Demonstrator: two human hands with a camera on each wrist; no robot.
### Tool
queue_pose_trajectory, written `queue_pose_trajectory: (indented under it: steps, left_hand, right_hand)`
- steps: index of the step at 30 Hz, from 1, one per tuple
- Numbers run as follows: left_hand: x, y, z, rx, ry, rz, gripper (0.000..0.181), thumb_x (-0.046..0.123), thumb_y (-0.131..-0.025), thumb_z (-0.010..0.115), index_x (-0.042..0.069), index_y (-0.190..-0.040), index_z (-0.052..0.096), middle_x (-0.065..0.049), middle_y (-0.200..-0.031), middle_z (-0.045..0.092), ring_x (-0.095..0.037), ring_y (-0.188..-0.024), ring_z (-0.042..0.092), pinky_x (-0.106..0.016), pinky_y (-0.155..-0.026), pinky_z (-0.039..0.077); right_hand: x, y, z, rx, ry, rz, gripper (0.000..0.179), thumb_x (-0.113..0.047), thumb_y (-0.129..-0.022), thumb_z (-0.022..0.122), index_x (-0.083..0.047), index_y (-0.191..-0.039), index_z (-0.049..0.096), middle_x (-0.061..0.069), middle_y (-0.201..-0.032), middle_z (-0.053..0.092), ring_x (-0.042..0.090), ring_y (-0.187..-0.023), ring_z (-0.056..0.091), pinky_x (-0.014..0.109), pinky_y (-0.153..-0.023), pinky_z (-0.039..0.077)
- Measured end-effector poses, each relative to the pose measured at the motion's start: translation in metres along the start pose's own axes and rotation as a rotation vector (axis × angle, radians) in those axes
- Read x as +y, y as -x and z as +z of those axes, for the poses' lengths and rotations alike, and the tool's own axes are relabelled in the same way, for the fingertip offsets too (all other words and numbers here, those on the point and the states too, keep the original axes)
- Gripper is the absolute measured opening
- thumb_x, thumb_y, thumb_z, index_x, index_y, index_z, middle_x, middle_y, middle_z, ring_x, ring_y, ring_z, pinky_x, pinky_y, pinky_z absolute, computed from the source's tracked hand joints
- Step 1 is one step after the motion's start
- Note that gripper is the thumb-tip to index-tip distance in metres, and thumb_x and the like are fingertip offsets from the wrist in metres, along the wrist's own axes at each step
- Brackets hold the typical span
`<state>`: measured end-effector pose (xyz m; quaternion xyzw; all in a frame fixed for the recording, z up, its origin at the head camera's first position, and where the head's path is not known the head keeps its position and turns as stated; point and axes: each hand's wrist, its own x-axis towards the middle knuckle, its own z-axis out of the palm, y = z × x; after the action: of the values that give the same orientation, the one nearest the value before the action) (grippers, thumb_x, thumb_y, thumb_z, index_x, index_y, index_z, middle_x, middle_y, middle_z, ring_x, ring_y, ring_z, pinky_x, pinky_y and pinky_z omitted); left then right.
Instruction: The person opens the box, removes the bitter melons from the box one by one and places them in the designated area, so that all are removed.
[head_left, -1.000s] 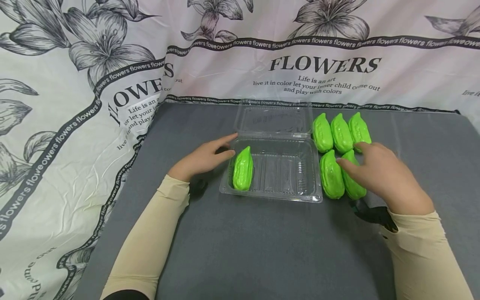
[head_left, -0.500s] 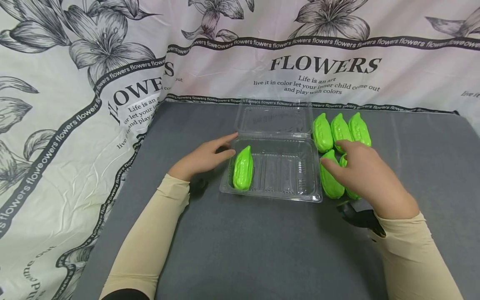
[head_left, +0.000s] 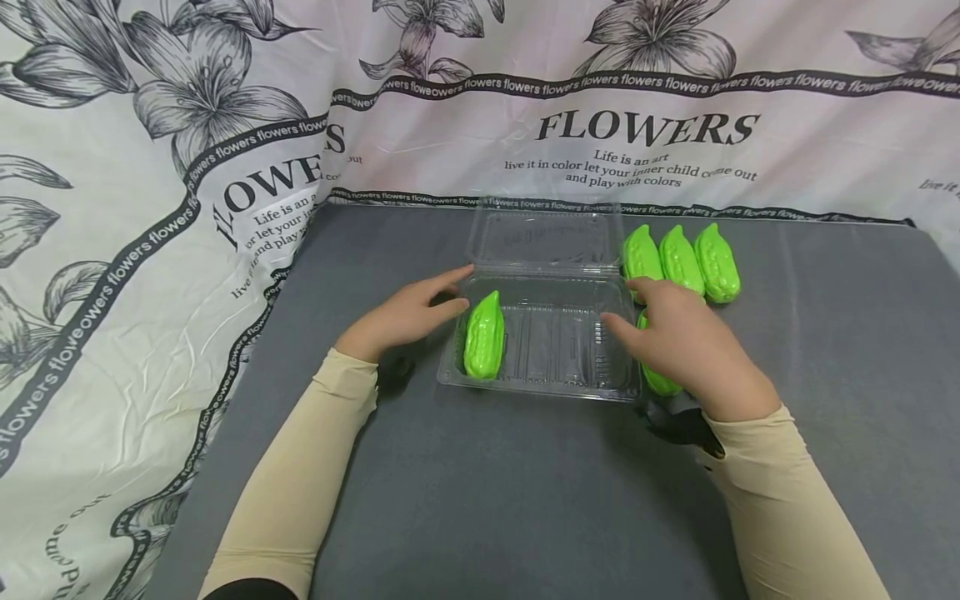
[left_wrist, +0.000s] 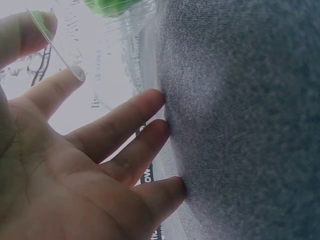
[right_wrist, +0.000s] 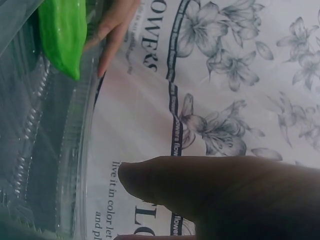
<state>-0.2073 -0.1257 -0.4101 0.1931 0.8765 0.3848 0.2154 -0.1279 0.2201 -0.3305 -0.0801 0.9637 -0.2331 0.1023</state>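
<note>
A clear plastic clamshell box (head_left: 555, 387) lies with its lid folded back, holding one glossy green, ridged, pointed piece like a small bitter melon (head_left: 485, 337) at its left end. My left hand (head_left: 401, 317) touches the box's left rim with thumb and forefinger; in the left wrist view its other fingers (left_wrist: 145, 145) are spread and relaxed on the cloth. My right hand (head_left: 686, 346) is at the box's right edge, thumb (right_wrist: 155, 180) stretched out, with nothing seen between thumb and forefinger. It partly covers a green piece (head_left: 660, 382) beside the box and hides what lies beneath.
Several green pieces (head_left: 717, 262) stand in a row right of the box lid (head_left: 547, 237). Grey cloth (head_left: 487, 492) covers the table. A white sheet (head_left: 420, 142) with flower print and lettering hangs behind and at left.
My right hand has moved left from above the front green pieces to the box's right edge. The left hand and the piece in the box stay where they were.
</note>
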Motion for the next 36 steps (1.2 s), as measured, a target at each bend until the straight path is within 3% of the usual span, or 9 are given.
queue_pose_trajectory:
  steps: [9, 20, 36]
  left_hand:
    - [0.001, -0.002, 0.001, 0.004, 0.001, 0.007, 0.063, 0.042, -0.110, 0.052, 0.039, -0.168, 0.026, -0.009, -0.160, 0.048, -0.030, -0.147, 0.046, -0.056, -0.115, 0.041]
    - [0.000, -0.001, 0.000, 0.003, -0.002, 0.009, 0.063, 0.040, -0.111, 0.052, 0.036, -0.168, 0.026, -0.010, -0.159, 0.048, -0.031, -0.146, 0.046, -0.056, -0.115, 0.042]
    - [-0.003, -0.001, 0.000, -0.001, -0.004, 0.012, 0.064, 0.041, -0.111, 0.051, 0.037, -0.168, 0.025, -0.011, -0.160, 0.047, -0.033, -0.147, 0.046, -0.058, -0.114, 0.042]
  right_hand:
    - [-0.007, -0.001, 0.005, 0.033, 0.021, 0.002, 0.073, -0.041, -0.103, 0.063, 0.012, -0.151, 0.046, 0.035, -0.143, 0.056, 0.052, -0.131, 0.055, 0.068, -0.105, 0.043]
    - [-0.020, -0.005, 0.013, 0.036, -0.025, -0.049, 0.069, -0.037, -0.103, 0.063, 0.014, -0.148, 0.049, 0.035, -0.146, 0.054, 0.053, -0.136, 0.050, 0.067, -0.110, 0.040]
    - [-0.047, -0.010, 0.028, -0.012, -0.094, -0.069, 0.062, -0.032, -0.103, 0.063, 0.009, -0.149, 0.050, 0.030, -0.137, 0.062, 0.045, -0.124, 0.062, 0.062, -0.101, 0.050]
